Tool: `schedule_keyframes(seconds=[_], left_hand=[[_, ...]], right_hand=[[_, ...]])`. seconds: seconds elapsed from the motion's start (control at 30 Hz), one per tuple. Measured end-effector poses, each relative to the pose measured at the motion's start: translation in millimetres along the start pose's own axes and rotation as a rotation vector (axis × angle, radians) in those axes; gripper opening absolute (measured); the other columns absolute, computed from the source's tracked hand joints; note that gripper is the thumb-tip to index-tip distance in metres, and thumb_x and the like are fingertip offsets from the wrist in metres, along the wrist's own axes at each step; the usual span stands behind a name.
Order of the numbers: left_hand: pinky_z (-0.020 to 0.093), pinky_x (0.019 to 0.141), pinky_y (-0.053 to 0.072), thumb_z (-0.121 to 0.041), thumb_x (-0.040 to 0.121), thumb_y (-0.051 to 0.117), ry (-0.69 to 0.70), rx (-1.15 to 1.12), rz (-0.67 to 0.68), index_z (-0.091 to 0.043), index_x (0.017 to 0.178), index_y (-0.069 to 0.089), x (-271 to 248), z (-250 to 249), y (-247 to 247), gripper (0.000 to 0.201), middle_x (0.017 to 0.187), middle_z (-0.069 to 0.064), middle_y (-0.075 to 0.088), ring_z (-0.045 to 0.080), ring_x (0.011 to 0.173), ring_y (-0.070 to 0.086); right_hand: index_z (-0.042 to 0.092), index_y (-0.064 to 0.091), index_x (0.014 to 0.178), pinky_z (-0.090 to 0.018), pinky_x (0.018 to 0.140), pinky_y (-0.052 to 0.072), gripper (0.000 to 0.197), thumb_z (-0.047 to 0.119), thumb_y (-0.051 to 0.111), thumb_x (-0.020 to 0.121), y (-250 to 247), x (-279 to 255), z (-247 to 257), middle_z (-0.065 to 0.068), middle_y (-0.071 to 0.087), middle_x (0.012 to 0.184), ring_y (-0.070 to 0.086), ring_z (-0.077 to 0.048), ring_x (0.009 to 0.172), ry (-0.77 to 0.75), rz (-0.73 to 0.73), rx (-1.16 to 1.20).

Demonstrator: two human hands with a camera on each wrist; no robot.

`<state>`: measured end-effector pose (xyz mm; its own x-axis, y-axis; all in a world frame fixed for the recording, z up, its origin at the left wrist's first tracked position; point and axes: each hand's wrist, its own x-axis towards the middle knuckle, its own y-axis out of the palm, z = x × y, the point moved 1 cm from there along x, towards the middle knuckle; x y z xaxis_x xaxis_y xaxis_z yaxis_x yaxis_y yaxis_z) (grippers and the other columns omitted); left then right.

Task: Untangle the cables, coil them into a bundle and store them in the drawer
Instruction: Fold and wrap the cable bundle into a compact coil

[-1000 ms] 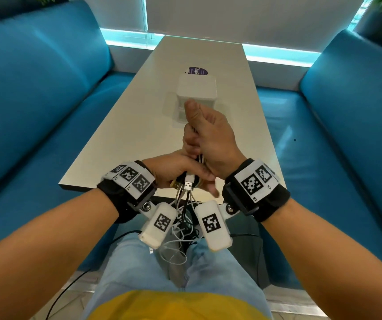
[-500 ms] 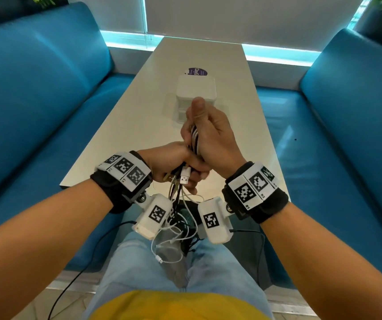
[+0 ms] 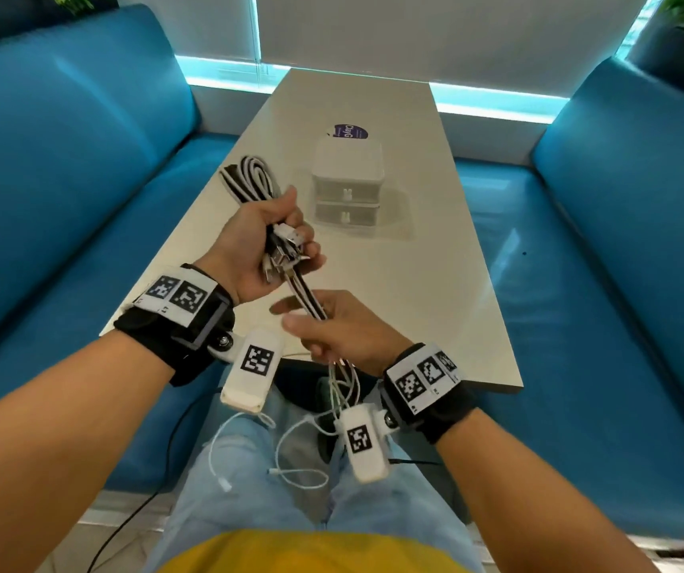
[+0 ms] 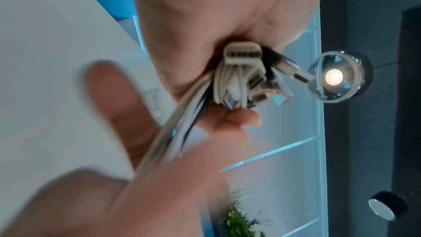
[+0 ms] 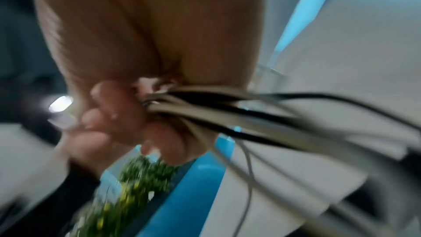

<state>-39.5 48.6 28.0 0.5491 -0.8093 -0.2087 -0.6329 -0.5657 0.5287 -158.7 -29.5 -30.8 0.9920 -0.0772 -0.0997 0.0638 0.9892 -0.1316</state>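
My left hand grips a bundle of black and white cables above the table, with a folded loop sticking out beyond the fist. Several plug ends poke out near its fingers, and these connectors fill the left wrist view. Just below, my right hand holds the same strands as they run down. The right wrist view, blurred, shows its fingers curled round the cables. Loose white ends hang onto my lap. A small white drawer unit stands on the table with both drawers closed.
The beige table runs away from me between two blue sofas, with a purple sticker behind the drawer unit. A thin black cable trails over the floor at the lower left. My knees are under the table's near edge.
My hands were stacked together at the table's edge. The left hand has risen up and left with the looped bundle, and the right hand has dropped below it along the strands.
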Motion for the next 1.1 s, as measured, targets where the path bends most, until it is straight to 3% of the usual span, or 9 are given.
schedule_keyframes(seconds=[0.07, 0.17, 0.37, 0.53, 0.7, 0.83, 0.97, 1.03, 1.1], left_hand=[[0.024, 0.052, 0.044, -0.035, 0.096, 0.046, -0.001, 0.058, -0.113, -0.02, 0.052, 0.041, 3, -6, -8, 0.046, 0.049, -0.002, 0.04, 0.015, 0.047, 0.043], [0.025, 0.049, 0.04, -0.032, 0.098, 0.046, -0.025, 0.301, -0.218, -0.018, 0.058, 0.037, 5, -10, -16, 0.043, 0.05, -0.001, 0.038, 0.017, 0.045, 0.042], [0.03, 0.049, 0.041, -0.017, 0.092, 0.058, -0.094, 0.669, -0.219, -0.012, 0.063, 0.046, 2, -7, -9, 0.032, 0.05, 0.003, 0.045, 0.018, 0.042, 0.045], [0.03, 0.054, 0.04, -0.015, 0.087, 0.063, -0.147, 0.819, -0.181, -0.012, 0.07, 0.054, -8, 7, -8, 0.019, 0.061, 0.006, 0.05, 0.019, 0.057, 0.049], [0.03, 0.054, 0.048, -0.01, 0.087, 0.061, -0.151, 0.668, -0.143, -0.007, 0.072, 0.059, -17, 14, -8, 0.016, 0.067, 0.01, 0.056, 0.02, 0.06, 0.056], [0.042, 0.061, 0.058, -0.015, 0.09, 0.06, -0.191, 0.661, -0.082, 0.001, 0.082, 0.063, -20, 9, -6, 0.019, 0.073, 0.02, 0.065, 0.032, 0.062, 0.065], [0.049, 0.073, 0.058, -0.015, 0.088, 0.058, -0.272, 0.707, 0.006, 0.005, 0.088, 0.066, -25, 4, -4, 0.021, 0.077, 0.026, 0.067, 0.038, 0.07, 0.068], [0.046, 0.071, 0.059, -0.019, 0.093, 0.053, -0.299, 0.646, 0.025, 0.008, 0.09, 0.062, -24, 3, -7, 0.029, 0.078, 0.025, 0.066, 0.036, 0.067, 0.069], [0.044, 0.066, 0.059, -0.023, 0.095, 0.048, -0.303, 0.53, 0.015, 0.007, 0.08, 0.058, -22, 2, -11, 0.035, 0.076, 0.022, 0.062, 0.034, 0.062, 0.068]], right_hand=[[0.01, 0.064, 0.095, -0.023, 0.052, 0.038, 0.016, 0.025, 0.064, 0.091, 1, -4, 4, 0.006, 0.05, 0.054, 0.043, -0.006, 0.046, -0.004, -0.009, -0.248], [0.01, 0.064, 0.088, -0.02, 0.055, 0.038, 0.022, 0.032, 0.061, 0.092, -7, -7, 20, 0.006, 0.054, 0.059, 0.046, -0.004, 0.048, -0.017, -0.023, -0.512], [0.013, 0.067, 0.083, -0.025, 0.055, 0.034, 0.024, 0.037, 0.064, 0.089, -20, -9, 49, 0.009, 0.054, 0.063, 0.048, -0.007, 0.057, -0.082, -0.041, -0.833], [0.027, 0.065, 0.075, -0.025, 0.057, 0.035, 0.012, 0.034, 0.071, 0.083, -20, -7, 48, 0.015, 0.053, 0.061, 0.049, -0.006, 0.058, -0.175, -0.064, -0.812], [0.02, 0.075, 0.082, -0.027, 0.059, 0.037, 0.009, 0.029, 0.072, 0.082, -25, -6, 44, 0.01, 0.059, 0.063, 0.049, -0.009, 0.058, -0.188, -0.029, -0.718], [0.02, 0.076, 0.081, -0.027, 0.065, 0.044, 0.008, 0.027, 0.073, 0.082, -28, -2, 45, 0.006, 0.069, 0.073, 0.057, -0.009, 0.066, -0.18, -0.016, -0.655], [0.013, 0.075, 0.08, -0.024, 0.071, 0.048, 0.012, 0.023, 0.08, 0.076, -32, -1, 47, 0.003, 0.072, 0.076, 0.063, -0.008, 0.072, -0.173, -0.036, -0.586], [0.013, 0.075, 0.081, -0.028, 0.072, 0.049, 0.013, 0.024, 0.079, 0.076, -34, 0, 50, 0.001, 0.071, 0.076, 0.063, -0.013, 0.073, -0.176, -0.041, -0.574], [0.015, 0.075, 0.084, -0.033, 0.074, 0.05, 0.014, 0.026, 0.079, 0.077, -37, 1, 51, 0.0, 0.072, 0.078, 0.063, -0.016, 0.075, -0.166, -0.031, -0.577]])
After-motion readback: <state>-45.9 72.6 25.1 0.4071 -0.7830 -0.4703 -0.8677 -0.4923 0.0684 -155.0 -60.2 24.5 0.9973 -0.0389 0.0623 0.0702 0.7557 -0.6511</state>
